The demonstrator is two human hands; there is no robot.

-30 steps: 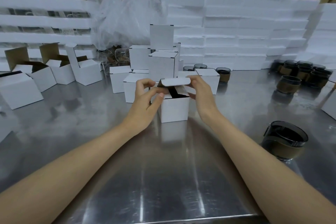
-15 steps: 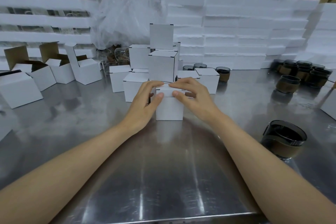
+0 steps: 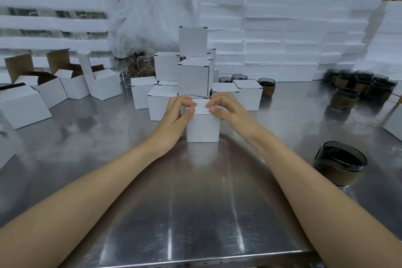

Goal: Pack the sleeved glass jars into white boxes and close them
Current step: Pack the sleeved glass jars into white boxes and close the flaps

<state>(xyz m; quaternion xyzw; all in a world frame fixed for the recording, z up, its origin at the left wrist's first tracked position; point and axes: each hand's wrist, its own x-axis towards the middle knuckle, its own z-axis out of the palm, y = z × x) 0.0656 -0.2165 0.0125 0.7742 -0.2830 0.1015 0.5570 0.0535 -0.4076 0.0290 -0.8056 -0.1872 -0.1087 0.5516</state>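
A small white box stands in the middle of the steel table, its lid flat on top. My left hand grips its upper left edge, thumb on the front corner and fingers over the lid. My right hand presses on the lid's right side, thumb at the front edge. Whatever is inside the box is hidden. A dark glass jar with a brown sleeve stands alone at my right.
Closed white boxes are stacked just behind my hands. Open boxes sit at the left. More sleeved jars cluster at the far right, with one by the stack. Foam slabs and plastic bags line the back.
One second ago the box's lid flap was up and the dark inside showed. Both hands have folded it down and now press it flat; the box stayed in place.
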